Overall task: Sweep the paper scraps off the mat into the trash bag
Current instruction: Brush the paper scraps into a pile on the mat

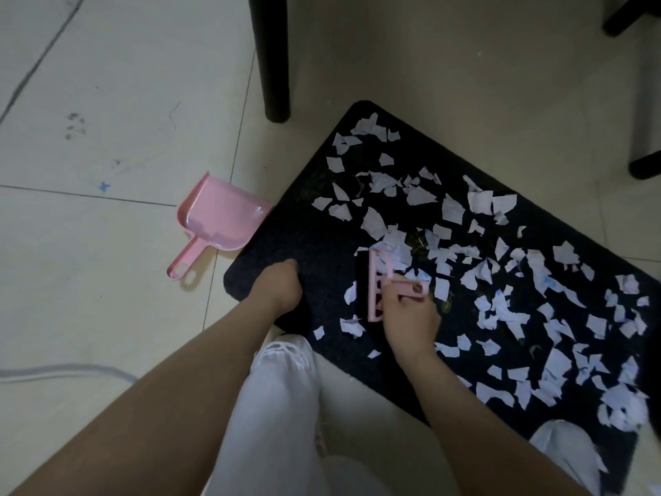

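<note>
A black mat (297,230) lies on the tiled floor, strewn with several white paper scraps (454,252). My right hand (407,320) grips the handle of a small pink hand brush (379,289) with black bristles, its head down on the mat among the scraps. My left hand (277,286) rests on the mat's near left corner with its fingers curled under; I cannot see anything in it. A pink dustpan (218,218) lies on the floor just left of the mat, its mouth against the mat's edge. No trash bag is in view.
A black furniture leg (273,59) stands on the floor beyond the mat's far corner, and more black legs (644,166) are at the right edge. A grey cable (68,370) runs across the tiles at left. My knees in white trousers (282,381) are at the near edge.
</note>
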### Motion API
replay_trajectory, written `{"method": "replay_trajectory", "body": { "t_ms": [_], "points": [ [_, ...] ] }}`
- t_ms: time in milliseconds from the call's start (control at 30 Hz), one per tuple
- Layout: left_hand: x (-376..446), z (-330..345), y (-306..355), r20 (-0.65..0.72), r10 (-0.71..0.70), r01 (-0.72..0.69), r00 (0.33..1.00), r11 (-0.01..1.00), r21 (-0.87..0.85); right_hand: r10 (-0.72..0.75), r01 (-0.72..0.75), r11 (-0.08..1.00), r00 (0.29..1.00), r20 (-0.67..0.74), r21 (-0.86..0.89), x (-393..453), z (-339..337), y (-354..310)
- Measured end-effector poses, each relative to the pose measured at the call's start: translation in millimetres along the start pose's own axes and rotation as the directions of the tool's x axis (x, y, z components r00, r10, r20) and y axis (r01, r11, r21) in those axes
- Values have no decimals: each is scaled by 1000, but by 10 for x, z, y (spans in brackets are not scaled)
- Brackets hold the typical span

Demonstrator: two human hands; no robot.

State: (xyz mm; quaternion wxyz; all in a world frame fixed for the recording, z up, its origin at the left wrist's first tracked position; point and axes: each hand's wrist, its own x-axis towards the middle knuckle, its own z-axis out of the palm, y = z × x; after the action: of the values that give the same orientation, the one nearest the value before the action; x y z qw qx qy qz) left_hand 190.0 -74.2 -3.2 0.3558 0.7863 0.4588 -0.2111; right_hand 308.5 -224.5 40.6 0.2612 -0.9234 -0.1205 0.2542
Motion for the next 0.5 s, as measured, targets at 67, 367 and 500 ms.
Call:
{"method": "replay_trajectory", "body": {
  "t_ms": [67,367,500],
  "points": [
    [-6,14,43,8,20,-20,1000,1000,-3,77,-101,979,988,137,180,-144,117,-67],
    [-80,11,77,57,-14,14,998,1000,6,9,12,995,978,210,-100,-323,280,284],
    [-73,11,103,51,-23,22,998,1000,7,31,-32,999,992,-119,-8,-134,28,334]
  ]
}}
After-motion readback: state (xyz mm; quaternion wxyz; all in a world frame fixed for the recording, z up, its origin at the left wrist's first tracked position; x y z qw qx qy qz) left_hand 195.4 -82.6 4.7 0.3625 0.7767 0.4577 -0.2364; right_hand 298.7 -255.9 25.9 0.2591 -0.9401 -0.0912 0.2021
